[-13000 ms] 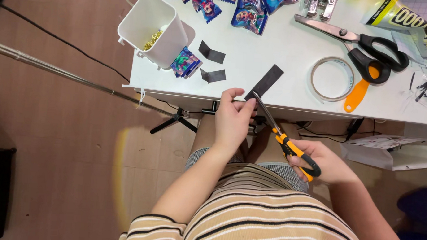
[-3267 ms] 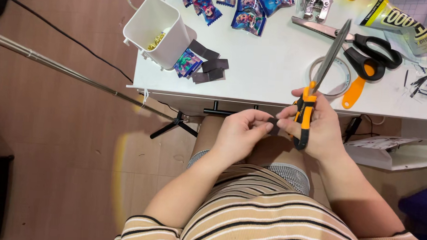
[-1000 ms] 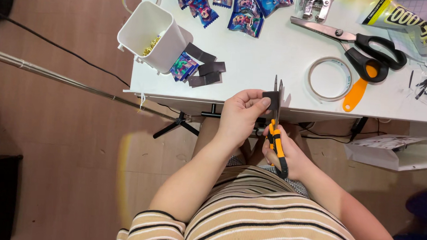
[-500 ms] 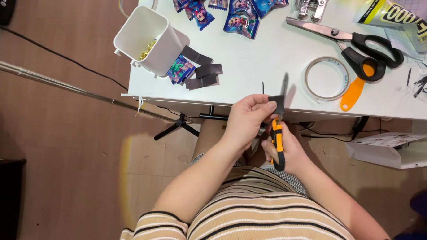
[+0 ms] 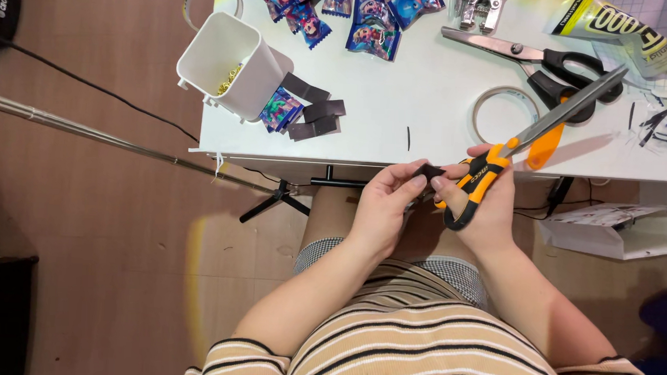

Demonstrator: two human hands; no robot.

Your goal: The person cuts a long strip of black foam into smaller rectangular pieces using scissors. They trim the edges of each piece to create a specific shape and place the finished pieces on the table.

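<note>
My left hand (image 5: pixel 383 205) pinches a small dark strip piece (image 5: pixel 428 171) just below the white table's front edge (image 5: pixel 438 165). My right hand (image 5: pixel 483 202) grips the orange-and-black handles of a pair of scissors (image 5: pixel 543 124), and its fingertips also touch the dark piece. The scissor blades are closed and point up and to the right over the table. Several cut dark pieces (image 5: pixel 315 114) lie on the table beside a white container (image 5: pixel 227 65).
On the table lie a second pair of black-handled scissors (image 5: pixel 534 58), a tape ring (image 5: pixel 506 112), an orange-handled tool (image 5: pixel 546 143), several colourful candy packets (image 5: pixel 372 22), a yellow-and-black tube (image 5: pixel 612 27) and a thin dark sliver (image 5: pixel 408 138). A metal rod (image 5: pixel 91 135) crosses the wooden floor.
The scissors have swung from pointing upright at the strip to pointing up-right over the table, blades closed. Both hands now meet on the small dark piece.
</note>
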